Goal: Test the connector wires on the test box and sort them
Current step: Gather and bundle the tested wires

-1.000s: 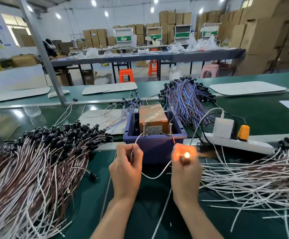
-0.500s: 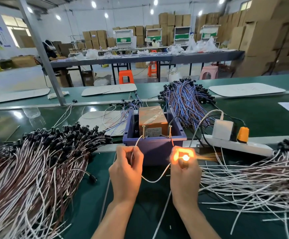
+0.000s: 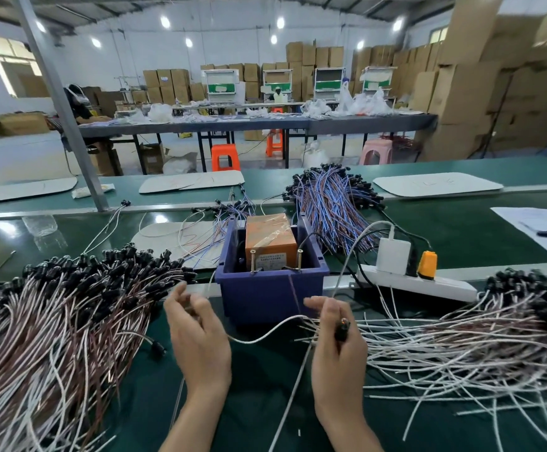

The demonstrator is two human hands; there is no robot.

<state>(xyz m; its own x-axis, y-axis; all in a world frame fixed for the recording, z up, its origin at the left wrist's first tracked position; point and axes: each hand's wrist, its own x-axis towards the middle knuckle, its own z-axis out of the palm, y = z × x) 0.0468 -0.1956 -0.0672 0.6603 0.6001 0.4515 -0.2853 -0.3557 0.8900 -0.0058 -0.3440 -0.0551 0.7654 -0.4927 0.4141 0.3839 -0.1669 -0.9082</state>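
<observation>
The test box (image 3: 270, 238), orange and taped, sits in a blue bin (image 3: 265, 296) with two upright metal posts (image 3: 253, 262) at its near rim. My right hand (image 3: 337, 353) grips the black connector end (image 3: 342, 330) of a white connector wire (image 3: 259, 337); only a faint glow shows at its tip. The wire sags across to my left hand (image 3: 197, 337), which holds its other end with loosely curled, blurred fingers, just left of the bin. A thin red lead (image 3: 293, 291) runs down the bin's front towards my right hand.
A big pile of white and brown wires with black connectors (image 3: 53, 321) lies at the left, another pile (image 3: 477, 337) at the right. Blue and red wires (image 3: 330, 203) lie behind the bin. A power strip (image 3: 422, 283) with an adapter and orange plug lies right of the bin.
The bright glow at the connector in my right hand has almost gone out. Both hands have dropped a little from the bin, and my left hand has shifted left, away from the posts.
</observation>
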